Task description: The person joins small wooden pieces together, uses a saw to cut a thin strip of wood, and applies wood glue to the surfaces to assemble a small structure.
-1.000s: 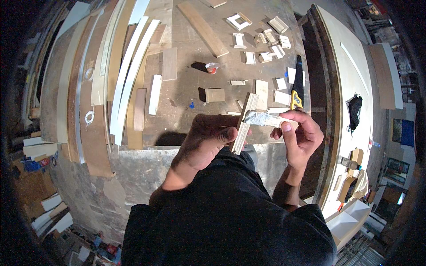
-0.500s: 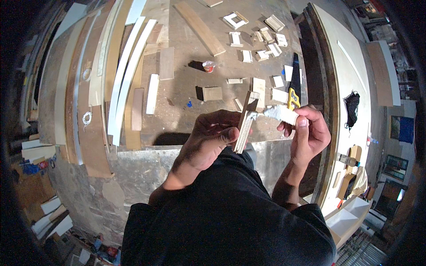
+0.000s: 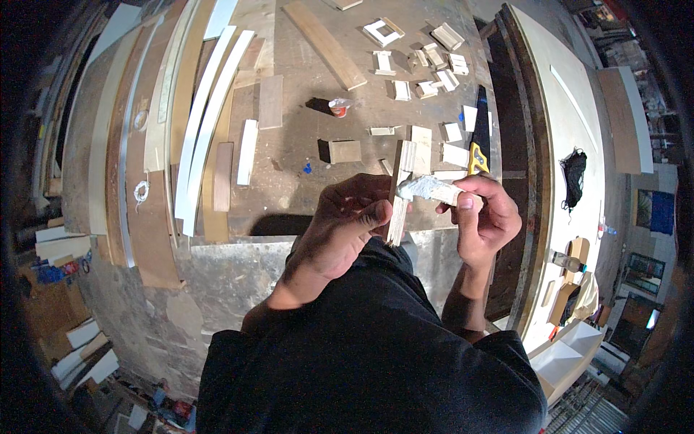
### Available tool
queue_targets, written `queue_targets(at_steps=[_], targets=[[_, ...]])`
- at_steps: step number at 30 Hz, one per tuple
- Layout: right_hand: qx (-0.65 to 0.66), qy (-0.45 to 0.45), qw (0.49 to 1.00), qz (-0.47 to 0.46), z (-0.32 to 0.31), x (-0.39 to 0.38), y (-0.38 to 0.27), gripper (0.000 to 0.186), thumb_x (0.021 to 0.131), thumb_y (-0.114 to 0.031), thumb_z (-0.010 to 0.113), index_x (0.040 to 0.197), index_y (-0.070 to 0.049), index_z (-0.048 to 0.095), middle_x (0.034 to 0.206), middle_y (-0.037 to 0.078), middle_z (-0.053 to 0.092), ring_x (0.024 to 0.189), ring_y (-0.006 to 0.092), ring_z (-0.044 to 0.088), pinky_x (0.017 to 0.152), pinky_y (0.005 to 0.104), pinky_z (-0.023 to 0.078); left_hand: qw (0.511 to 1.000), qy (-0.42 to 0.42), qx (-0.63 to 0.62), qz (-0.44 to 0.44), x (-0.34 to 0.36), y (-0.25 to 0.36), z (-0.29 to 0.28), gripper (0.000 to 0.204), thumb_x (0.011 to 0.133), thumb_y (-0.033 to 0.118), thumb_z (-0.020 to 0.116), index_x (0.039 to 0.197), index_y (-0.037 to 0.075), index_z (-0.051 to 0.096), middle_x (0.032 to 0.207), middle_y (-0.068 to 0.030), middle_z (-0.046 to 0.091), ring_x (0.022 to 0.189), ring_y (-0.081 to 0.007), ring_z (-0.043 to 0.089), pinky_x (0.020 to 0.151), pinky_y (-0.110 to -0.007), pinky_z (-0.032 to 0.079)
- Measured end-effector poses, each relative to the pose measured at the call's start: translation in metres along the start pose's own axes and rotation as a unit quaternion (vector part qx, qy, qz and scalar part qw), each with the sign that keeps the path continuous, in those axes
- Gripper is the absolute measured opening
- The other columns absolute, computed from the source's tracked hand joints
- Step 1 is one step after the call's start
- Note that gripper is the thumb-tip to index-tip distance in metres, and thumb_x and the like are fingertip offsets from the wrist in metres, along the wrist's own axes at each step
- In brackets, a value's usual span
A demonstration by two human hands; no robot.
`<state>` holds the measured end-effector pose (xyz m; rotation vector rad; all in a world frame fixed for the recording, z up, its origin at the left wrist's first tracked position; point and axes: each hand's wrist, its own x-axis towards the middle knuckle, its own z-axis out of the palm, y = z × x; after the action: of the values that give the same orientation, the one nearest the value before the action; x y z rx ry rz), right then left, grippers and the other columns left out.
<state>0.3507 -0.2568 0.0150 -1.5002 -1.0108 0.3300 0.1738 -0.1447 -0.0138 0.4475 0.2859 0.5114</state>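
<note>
Above the near edge of the workbench, my left hand (image 3: 345, 230) is closed on a pale wooden piece (image 3: 397, 223) with moulded edges, held upright. My right hand (image 3: 489, 220) pinches a short, flat wooden stick (image 3: 447, 193) between thumb and fingers. Thick white paste (image 3: 425, 186) coats the stick's left part, and its tip meets the face of the wooden piece. The left fingers are partly hidden behind that piece. Just beyond my right hand lies a handsaw (image 3: 478, 137) with a yellow handle.
Small moulded wood blocks (image 3: 431, 56) cluster at the far right of the workbench (image 3: 303, 202). A small red-and-white cup (image 3: 337, 108) stands mid-bench. Long strips (image 3: 206, 137) lie along the left. A pale board (image 3: 557, 145) carrying a black tangle of cord (image 3: 573, 181) lies to the right.
My right hand has moved left, bringing the paste-covered stick against the wooden piece. My left hand has turned the piece slightly more upright.
</note>
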Motion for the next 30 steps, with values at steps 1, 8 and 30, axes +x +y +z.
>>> queue_targets(at_steps=[1, 8, 30], targets=[[0.0, 0.001, 1.0, 0.0, 0.0, 0.0, -0.001, 0.01, 0.092, 0.001, 0.063, 0.098, 0.007, 0.067, 0.085, 0.012, 0.068, 0.068, 0.0139, 0.066, 0.058, 0.0266, 0.055, 1.0, 0.0, 0.001, -0.001, 0.0, -0.001, 0.0, 0.034, 0.09, 0.015, 0.076, 0.119, 0.0, 0.067, 0.103, -0.0093, 0.073, 0.092, -0.0143, 0.069, 0.078, -0.029, 0.056], [0.129, -0.021, 0.987, 0.089, -0.008, -0.002, 0.003, 0.01, 0.097, -0.003, 0.06, 0.099, 0.006, 0.065, 0.081, 0.01, 0.068, 0.06, 0.0138, 0.065, 0.051, 0.0224, 0.046, 1.0, 0.01, -0.02, 0.013, 0.004, 0.0, 0.001, 0.031, 0.092, 0.012, 0.072, 0.12, 0.001, 0.065, 0.107, -0.009, 0.073, 0.095, -0.0159, 0.07, 0.081, -0.031, 0.059], [0.116, -0.005, 0.992, 0.056, -0.002, 0.001, 0.004, 0.01, 0.096, -0.001, 0.06, 0.101, 0.005, 0.066, 0.08, 0.009, 0.067, 0.061, 0.0122, 0.065, 0.053, 0.0212, 0.048, 0.999, 0.026, -0.028, 0.009, 0.003, 0.002, 0.002, 0.023, 0.094, 0.009, 0.069, 0.115, 0.002, 0.064, 0.103, -0.0095, 0.071, 0.089, -0.015, 0.071, 0.074, -0.028, 0.063]])
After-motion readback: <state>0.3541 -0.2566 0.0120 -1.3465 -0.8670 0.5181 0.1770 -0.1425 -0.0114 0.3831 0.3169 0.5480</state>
